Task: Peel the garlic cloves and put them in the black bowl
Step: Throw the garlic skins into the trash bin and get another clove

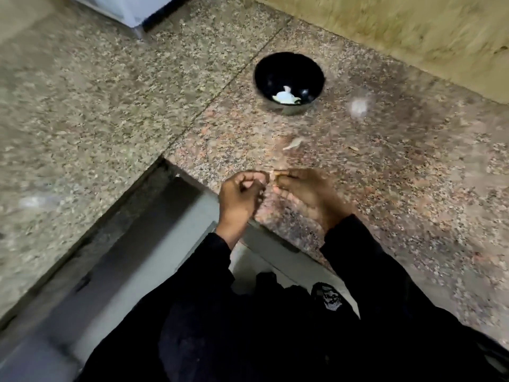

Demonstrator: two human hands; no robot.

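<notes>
Garlic clove [271, 175] is sitting right between my 2 hands, or at least a small pale bit of it is; the feed is smeared with motion blur, so that's about all I can make out of it. My left hand [242, 193] has its fingers curled in tight, thumb and forefinger pinching at that bit. My right hand [305, 194] meets it from the other side, fingertips touching the same spot, but it's so blurred I can't tell if it's really gripping or just resting there. Both hands hover over the near edge of the granite counter [385, 188], where the slab makes an inside corner.

Black bowl [289, 81] stands farther back on the counter, well apart from my hands and close to the yellowish wall [399, 28]. Inside it, near the front, lie a few white peeled pieces [285, 97], touching each other.

Between bowl and hands there's a thin scrap of papery skin [293, 144] on the stone, and another tiny one [354, 148] off to its right. A whitish smudge [358, 107] sits just right of the bowl; can't say what it is.

Black sleeves [385, 271] cover both arms down to the wrists. A white appliance corner [132, 12] pokes in at the top left.
</notes>
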